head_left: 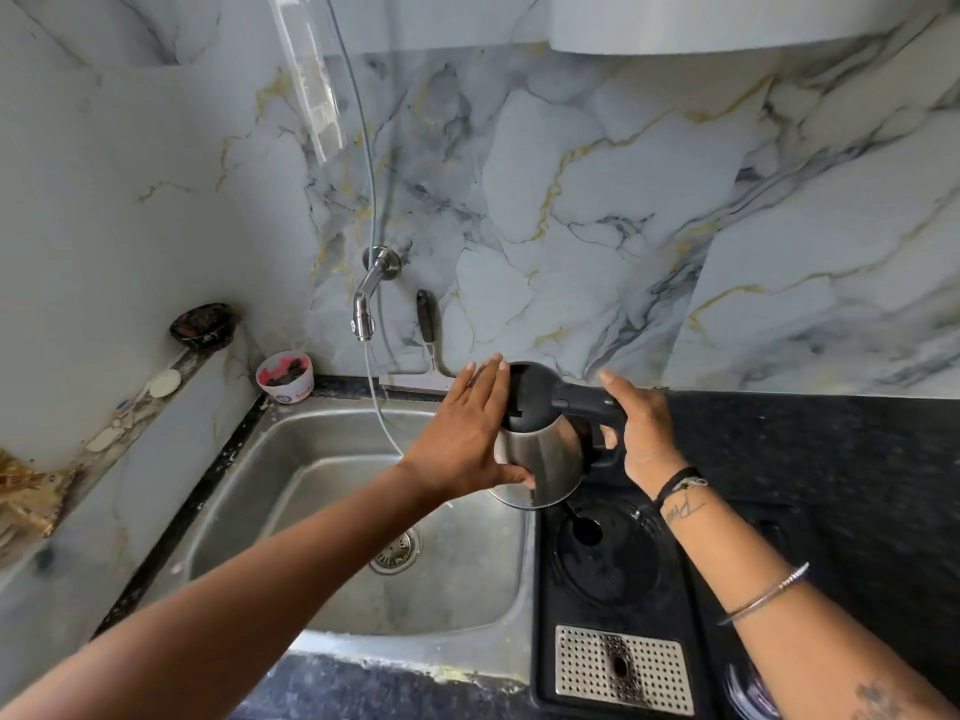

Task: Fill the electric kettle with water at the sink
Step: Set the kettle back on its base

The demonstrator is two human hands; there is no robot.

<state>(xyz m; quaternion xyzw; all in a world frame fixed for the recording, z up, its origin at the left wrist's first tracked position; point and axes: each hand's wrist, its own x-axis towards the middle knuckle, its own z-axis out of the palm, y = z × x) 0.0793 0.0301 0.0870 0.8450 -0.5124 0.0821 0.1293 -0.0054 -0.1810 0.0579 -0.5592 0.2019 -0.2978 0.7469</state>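
Observation:
A steel electric kettle (545,459) with a black lid and black handle hangs in the air over the right rim of the steel sink (311,511). My right hand (641,433) grips its handle. My left hand (467,433) lies flat against the kettle's left side, fingers stretched along the lid and thumb under the body. The lid looks closed. A wall tap (366,304) sticks out above the sink's back edge, to the left of the kettle; no water runs from it.
The kettle's black base (602,553) sits on a black tray with a metal grate (623,667) right of the sink. A squeegee (428,350) leans on the marble wall. A small tub (285,376), a soap piece (165,381) and a dark dish (202,324) stand at the left.

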